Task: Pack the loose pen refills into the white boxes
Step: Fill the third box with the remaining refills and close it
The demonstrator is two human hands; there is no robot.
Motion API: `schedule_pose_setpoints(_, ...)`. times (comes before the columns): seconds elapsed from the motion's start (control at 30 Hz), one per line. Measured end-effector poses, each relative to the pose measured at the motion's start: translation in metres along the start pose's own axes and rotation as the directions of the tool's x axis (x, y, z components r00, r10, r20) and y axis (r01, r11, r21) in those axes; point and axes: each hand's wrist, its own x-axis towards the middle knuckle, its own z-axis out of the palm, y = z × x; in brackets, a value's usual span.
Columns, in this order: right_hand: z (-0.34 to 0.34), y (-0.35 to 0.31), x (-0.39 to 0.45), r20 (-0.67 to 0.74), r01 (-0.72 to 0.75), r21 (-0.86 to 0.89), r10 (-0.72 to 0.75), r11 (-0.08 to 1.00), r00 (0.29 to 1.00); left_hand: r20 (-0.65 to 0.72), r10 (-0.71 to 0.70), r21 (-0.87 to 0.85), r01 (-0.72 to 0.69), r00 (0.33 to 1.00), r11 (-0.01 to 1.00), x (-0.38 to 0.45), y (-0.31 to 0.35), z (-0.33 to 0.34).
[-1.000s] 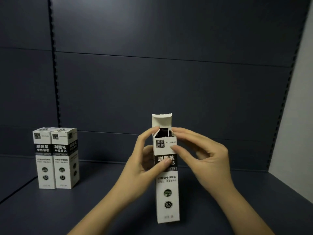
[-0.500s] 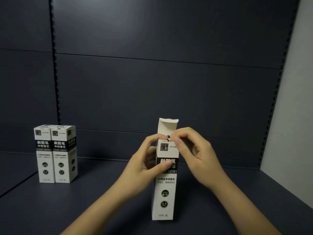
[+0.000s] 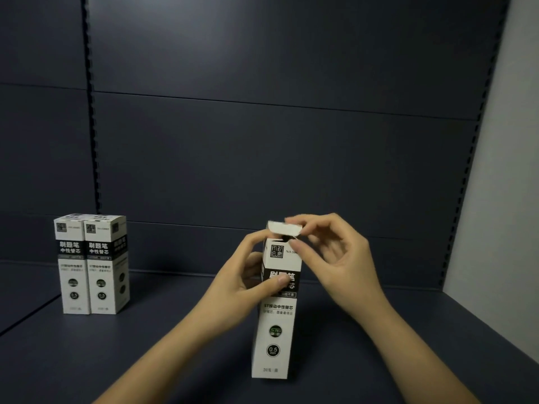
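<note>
My left hand (image 3: 242,282) grips the upright box (image 3: 275,310) mid-body, long axis 12–6. Right hand (image 3: 329,255) pinches its lid flap (image 3: 284,229) at 12, nearer; tuck goes toward 6.

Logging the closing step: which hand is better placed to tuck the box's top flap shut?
Right hand: its fingertips already pinch the top flap. The left hand grips the box, steadying it upright.

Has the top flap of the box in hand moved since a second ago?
Yes. The top flap stood upright above the opening; now the right hand has folded it forward over the held box, which the left hand steadies.
</note>
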Motion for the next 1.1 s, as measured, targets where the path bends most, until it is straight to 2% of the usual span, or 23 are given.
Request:
schedule_pose_setpoints(0.13,0.002,0.000,0.000,0.012,0.013,-0.017,-0.013,1.000,1.000,0.000,0.002,-0.012,-0.002,1.000,1.000,0.001,-0.002,0.000)
schedule_pose_setpoints(0.27,0.000,0.006,0.004,0.075,0.054,-0.126,-0.045,0.990,0.996,-0.016,0.020,-0.027,-0.020,1.000,0.999,0.001,-0.003,0.003)
schedule_pose_setpoints(0.5,-0.009,0.011,0.006,0.089,0.026,-0.082,-0.019,0.996,0.996,-0.017,0.033,-0.052,-0.034,0.999,0.998,0.004,0.000,0.007)
schedule_pose_setpoints(0.67,-0.021,0.012,0.000,0.134,0.066,-0.113,-0.051,0.991,0.990,0.029,0.017,-0.005,-0.016,0.999,1.000,0.006,0.000,0.015)
schedule_pose_setpoints(0.83,-0.035,0.014,-0.010,0.143,0.114,-0.089,-0.100,0.990,0.985,-0.005,0.029,0.017,-0.029,1.000,0.999,0.001,0.004,0.032)
schedule_pose_setpoints(1.0,-0.042,0.020,-0.020,0.106,0.074,-0.040,-0.070,0.996,0.992,-0.109,0.028,-0.011,-0.029,0.994,1.000,-0.007,0.012,0.036)
schedule_pose_setpoints(1.1,-0.036,0.025,-0.029,0.104,-0.006,-0.022,0.009,1.000,0.994,-0.120,0.034,-0.012,-0.036,0.992,0.999,-0.015,0.012,0.029)
